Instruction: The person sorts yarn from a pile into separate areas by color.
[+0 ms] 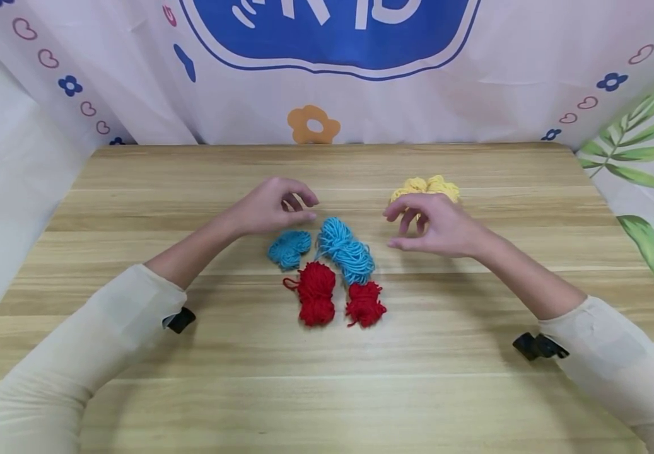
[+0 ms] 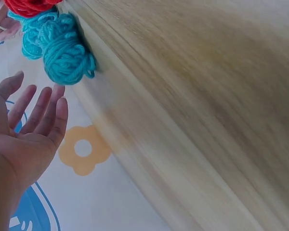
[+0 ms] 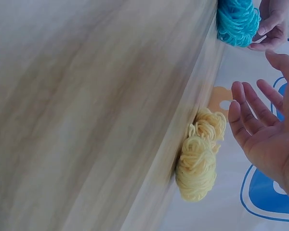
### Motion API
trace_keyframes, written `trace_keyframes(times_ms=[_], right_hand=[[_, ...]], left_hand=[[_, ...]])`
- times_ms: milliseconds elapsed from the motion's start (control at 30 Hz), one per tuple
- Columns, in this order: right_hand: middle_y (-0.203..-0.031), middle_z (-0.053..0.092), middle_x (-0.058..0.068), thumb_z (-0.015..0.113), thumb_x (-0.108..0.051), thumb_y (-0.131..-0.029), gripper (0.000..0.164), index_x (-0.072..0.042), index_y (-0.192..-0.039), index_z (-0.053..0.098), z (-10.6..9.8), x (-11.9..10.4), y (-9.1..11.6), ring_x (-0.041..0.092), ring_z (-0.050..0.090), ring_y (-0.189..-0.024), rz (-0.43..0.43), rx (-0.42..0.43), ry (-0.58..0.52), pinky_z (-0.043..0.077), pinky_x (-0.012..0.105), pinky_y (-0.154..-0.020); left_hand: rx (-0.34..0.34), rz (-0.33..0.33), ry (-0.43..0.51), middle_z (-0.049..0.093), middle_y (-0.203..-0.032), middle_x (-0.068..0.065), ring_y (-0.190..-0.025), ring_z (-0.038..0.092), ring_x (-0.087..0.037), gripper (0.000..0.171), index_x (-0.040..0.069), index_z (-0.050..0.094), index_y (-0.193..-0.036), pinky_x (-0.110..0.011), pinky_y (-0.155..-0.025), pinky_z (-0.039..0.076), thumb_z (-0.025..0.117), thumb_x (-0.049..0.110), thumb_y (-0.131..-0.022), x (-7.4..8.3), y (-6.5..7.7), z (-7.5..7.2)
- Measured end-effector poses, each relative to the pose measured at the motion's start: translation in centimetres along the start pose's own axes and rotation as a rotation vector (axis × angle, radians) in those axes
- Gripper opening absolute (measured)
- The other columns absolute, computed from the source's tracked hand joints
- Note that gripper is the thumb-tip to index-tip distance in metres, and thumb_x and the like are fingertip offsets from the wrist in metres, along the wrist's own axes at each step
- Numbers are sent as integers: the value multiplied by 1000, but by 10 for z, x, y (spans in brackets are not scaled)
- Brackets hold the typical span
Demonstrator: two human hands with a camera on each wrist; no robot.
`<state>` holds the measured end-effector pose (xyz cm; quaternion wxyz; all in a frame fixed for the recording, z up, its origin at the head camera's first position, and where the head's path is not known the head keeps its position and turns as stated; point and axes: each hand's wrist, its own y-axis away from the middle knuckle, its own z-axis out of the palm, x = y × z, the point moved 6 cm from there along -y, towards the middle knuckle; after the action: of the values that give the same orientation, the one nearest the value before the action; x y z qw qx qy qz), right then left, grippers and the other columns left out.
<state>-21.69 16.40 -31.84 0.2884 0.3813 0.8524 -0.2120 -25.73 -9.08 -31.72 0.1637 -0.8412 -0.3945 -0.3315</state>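
My left hand (image 1: pixel 278 207) hovers with loosely bent fingers and nothing in them, just behind the small blue yarn bundle (image 1: pixel 289 249). Right of that bundle lies a larger blue yarn skein (image 1: pixel 347 251), slanting toward the front. Two red yarn bundles are in front of the blue ones: a larger one (image 1: pixel 316 294) at left with a loose loop, and a smaller one (image 1: pixel 365 304) at right. My right hand (image 1: pixel 437 226), also holding nothing, is in front of the yellow yarn (image 1: pixel 443 186) and partly hides it in the head view. Two yellow bundles (image 3: pixel 196 168) lie together in the right wrist view.
All the yarn lies on a wood-grain table (image 1: pixel 327 391). Behind its far edge hangs a white printed cloth (image 1: pixel 417 104) with a blue sign shape and an orange flower. A black clip-like piece shows under each sleeve.
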Motion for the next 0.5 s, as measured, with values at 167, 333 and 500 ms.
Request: trace_keyframes(times_ms=[167, 333, 500], right_hand=[[-107, 72, 12, 88, -13, -83, 39, -1, -116, 71, 3, -2, -2, 16, 70, -84, 1, -9, -13, 57, 40, -68], [-108, 73, 12, 88, -13, -84, 39, -1, -117, 70, 7, -5, -5, 19, 70, -85, -2, -21, -24, 57, 44, -69], [-110, 73, 13, 88, -12, -82, 40, -1, -116, 70, 10, -8, -7, 20, 71, -86, -10, -32, -38, 56, 47, -70]], left_hand=[[-11, 7, -4, 73, -112, -18, -96, 73, -30, 28, -6, 72, -117, -44, -89, 60, 75, 11, -96, -2, 4, -2], [-26, 7, -9, 73, -113, -20, -96, 73, -30, 29, -7, 72, -118, -45, -89, 60, 76, 10, -95, -3, 8, -3], [-38, 15, -3, 73, -113, -20, -95, 73, -29, 30, -7, 72, -118, -44, -88, 61, 77, 10, -94, -3, 10, -4]])
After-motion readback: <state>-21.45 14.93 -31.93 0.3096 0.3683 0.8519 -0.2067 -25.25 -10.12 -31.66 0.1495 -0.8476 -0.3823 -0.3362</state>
